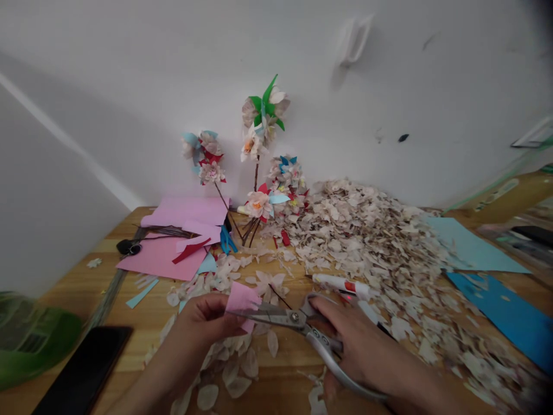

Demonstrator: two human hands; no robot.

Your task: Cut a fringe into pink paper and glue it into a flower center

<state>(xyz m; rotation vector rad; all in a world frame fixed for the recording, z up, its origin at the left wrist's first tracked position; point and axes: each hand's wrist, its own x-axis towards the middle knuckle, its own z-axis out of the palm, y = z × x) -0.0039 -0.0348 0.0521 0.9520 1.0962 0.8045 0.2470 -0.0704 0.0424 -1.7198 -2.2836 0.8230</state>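
A plain pale wall (129,92) rises behind a wooden table (80,282) strewn with loose petals. Over its near middle is a small pink paper piece (239,294), pinched at its left edge between the thumb and fingers of the left hand (207,320); that edge grip probably keeps it taut and the fingers off the metal. The right hand (358,334) is wrapped around the handles of the scissors (295,317), whose blades lie across the paper; whether they are parted there is hard to tell. The hands are apart, bridged by scissors and paper.

Just beyond the scissors lies a white tube (341,284), seemingly within easy reach. Larger pink sheets (190,208) lie to the left, partly under dark twigs (173,230), which may help hold them flat. Flowers on stems (257,173) stand near the wall, perhaps put there out of the hands' way. The heap of dry petals (354,213) is banked against the wall and spreads rightward, its edge meeting a light blue sheet (475,245). A phone (82,369) and a green bottle (34,340) sit at the left edge, apparently clear of the cutting.
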